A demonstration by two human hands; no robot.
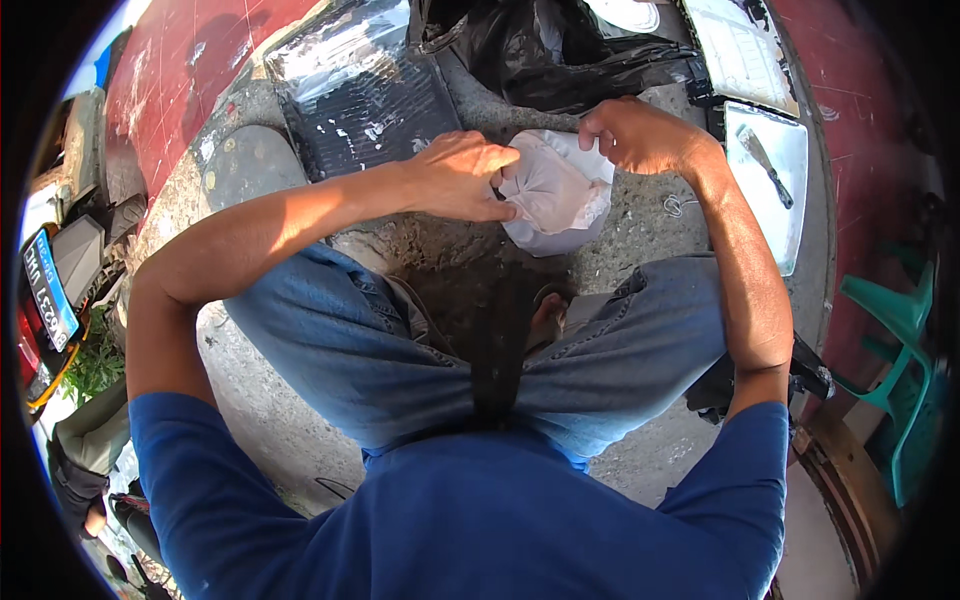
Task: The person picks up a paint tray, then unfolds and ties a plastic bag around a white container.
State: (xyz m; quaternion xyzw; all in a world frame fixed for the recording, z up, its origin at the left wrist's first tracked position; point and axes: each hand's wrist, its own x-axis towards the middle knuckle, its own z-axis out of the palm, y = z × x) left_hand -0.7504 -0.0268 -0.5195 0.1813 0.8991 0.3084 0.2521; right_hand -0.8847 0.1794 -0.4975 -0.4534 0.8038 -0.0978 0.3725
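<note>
A soft white bundle (548, 200), like cloth or thin plastic with a gathered, creased top, sits on the concrete between my bent legs and the dark tray. My left hand (465, 175) grips its left side, thumb low and fingers curled at the upper edge; some fingertips are hard to see. My right hand (640, 135) is raised at the upper right of the bundle, fingers loosely bent and apart, with nothing visible in them. Whether its fingertips touch the bundle's rim, I cannot tell.
Around me are a ribbed paint tray (370, 115), black plastic (530, 60), a grey slab (250, 170), a white tray (755, 230) with a scraper (765, 165), and green plastic chairs (890, 310). At the left are stacked clutter and part of another person (85, 440).
</note>
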